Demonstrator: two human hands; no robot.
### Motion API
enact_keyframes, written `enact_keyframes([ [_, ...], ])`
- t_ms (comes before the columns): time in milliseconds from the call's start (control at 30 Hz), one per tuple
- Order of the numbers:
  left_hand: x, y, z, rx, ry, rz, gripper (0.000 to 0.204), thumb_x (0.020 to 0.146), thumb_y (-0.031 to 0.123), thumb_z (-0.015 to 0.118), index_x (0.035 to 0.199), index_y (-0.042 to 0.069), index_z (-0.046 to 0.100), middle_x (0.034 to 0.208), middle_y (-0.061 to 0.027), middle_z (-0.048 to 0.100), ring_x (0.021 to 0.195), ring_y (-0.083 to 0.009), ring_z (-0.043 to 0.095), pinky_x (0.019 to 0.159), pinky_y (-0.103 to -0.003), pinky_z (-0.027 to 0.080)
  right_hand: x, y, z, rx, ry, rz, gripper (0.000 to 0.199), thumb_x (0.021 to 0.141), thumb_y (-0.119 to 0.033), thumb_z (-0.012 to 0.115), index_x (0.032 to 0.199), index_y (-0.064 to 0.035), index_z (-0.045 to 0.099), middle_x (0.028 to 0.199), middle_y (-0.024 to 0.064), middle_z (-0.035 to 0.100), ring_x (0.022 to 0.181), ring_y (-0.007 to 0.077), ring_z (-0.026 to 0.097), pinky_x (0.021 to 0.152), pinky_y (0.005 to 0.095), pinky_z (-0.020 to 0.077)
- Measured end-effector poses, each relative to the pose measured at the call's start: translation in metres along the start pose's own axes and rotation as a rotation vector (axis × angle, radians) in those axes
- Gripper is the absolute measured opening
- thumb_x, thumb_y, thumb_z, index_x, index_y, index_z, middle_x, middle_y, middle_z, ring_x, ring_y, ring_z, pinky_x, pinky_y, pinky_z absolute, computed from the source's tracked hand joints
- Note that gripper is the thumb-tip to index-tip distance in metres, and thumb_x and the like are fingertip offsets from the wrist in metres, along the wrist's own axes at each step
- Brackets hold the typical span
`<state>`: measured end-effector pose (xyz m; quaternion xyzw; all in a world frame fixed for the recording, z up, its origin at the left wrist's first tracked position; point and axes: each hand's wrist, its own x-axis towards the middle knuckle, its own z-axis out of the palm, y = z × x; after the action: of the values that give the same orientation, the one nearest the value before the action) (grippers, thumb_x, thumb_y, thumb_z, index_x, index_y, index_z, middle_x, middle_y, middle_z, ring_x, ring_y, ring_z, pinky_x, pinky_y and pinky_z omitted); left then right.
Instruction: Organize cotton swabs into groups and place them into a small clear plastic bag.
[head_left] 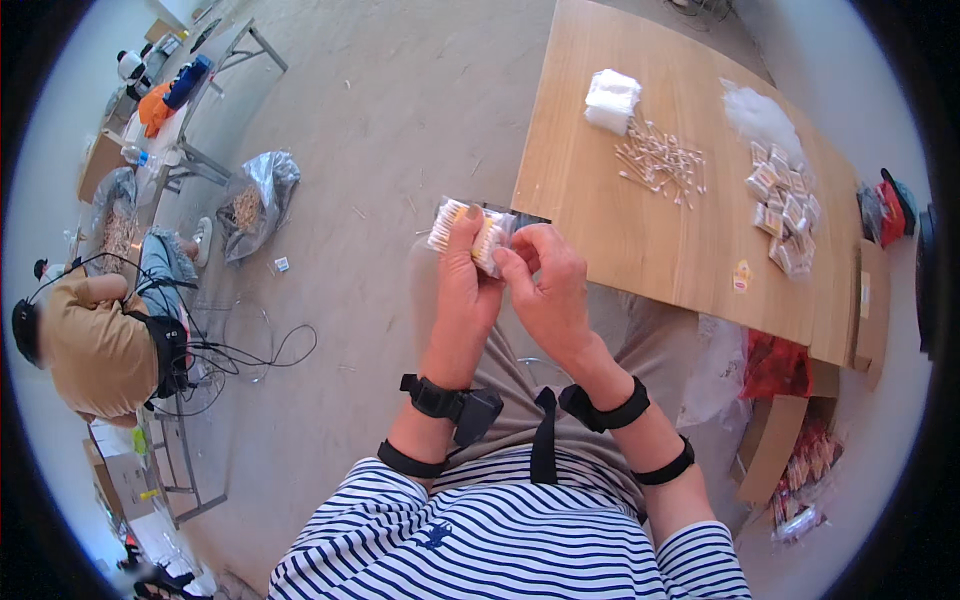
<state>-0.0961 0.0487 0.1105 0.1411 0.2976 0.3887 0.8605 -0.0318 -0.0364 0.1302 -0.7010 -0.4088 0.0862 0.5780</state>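
the left hand point(466, 290) grips a swab pack point(488, 243); the right hand point(553, 287) pinches its edge. loose swabs point(664, 166) lie on the surface point(590, 205).

No wording or numbers could be read. Marks noted: yellow label with a red patch point(741, 277), right of centre, lettering too small; small packets point(785, 212), right of frame, print unresolved; dark blue emblem point(436, 536) on striped shirt point(520, 540), bottom centre, lettering not discernible.
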Motion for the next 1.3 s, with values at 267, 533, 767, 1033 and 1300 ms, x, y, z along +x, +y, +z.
enact_keyframes([
  [267,-0.033,-0.021,0.016,0.007,-0.155,-0.041,0.016,0.095,0.022,0.069,0.102,0.012,0.059,0.086,0.0004,0.063,0.077,-0.0123,0.064,0.063,-0.029,0.053,-0.023,-0.012,-0.036,0.111,0.036,0.135,0.009,0.086,-0.004,0.066,0.082,0.0015,0.060,0.070,0.0165,0.062,0.065,0.0322,0.063,0.060,0.0403,0.0487],
  [533,-0.051,-0.027,0.030,-0.043,-0.156,0.024,0.016,0.095,0.021,0.068,0.101,0.010,0.059,0.090,0.0004,0.063,0.083,-0.0116,0.064,0.071,-0.030,0.055,-0.031,-0.020,-0.048,0.162,0.109,0.197,0.015,0.090,-0.011,0.066,0.083,0.0013,0.061,0.067,0.0127,0.061,0.061,0.0211,0.060,0.059,0.0355,0.0479],
  [767,-0.065,-0.035,0.043,0.033,-0.243,0.083,0.016,0.097,0.023,0.066,0.102,0.010,0.059,0.090,0.0019,0.062,0.079,-0.0088,0.062,0.064,-0.028,0.052,-0.031,-0.029,-0.057,0.252,0.062,0.235,0.019,0.089,-0.014,0.072,0.082,0.0001,0.062,0.068,0.0029,0.063,0.062,0.0070,0.056,0.057,0.0269,0.0476],
  [1033,-0.075,-0.040,0.053,0.082,-0.223,0.081,0.018,0.097,0.027,0.067,0.102,0.011,0.059,0.087,0.0026,0.061,0.071,-0.0079,0.060,0.047,-0.026,0.044,-0.030,-0.031,-0.067,0.533,0.083,0.367,0.013,0.087,-0.008,0.072,0.082,-0.0012,0.063,0.071,-0.0007,0.064,0.064,0.0045,0.058,0.056,0.0224,0.0470],
  [1300,-0.075,-0.047,0.059,0.094,-0.206,0.103,0.020,0.096,0.029,0.068,0.101,0.012,0.058,0.083,0.0023,0.061,0.067,-0.0089,0.060,0.041,-0.027,0.041,-0.027,-0.030,-0.074,0.572,0.092,0.383,0.009,0.087,-0.006,0.070,0.082,-0.0017,0.064,0.071,-0.0018,0.062,0.062,0.0034,0.055,0.052,0.0209,0.0438],
])
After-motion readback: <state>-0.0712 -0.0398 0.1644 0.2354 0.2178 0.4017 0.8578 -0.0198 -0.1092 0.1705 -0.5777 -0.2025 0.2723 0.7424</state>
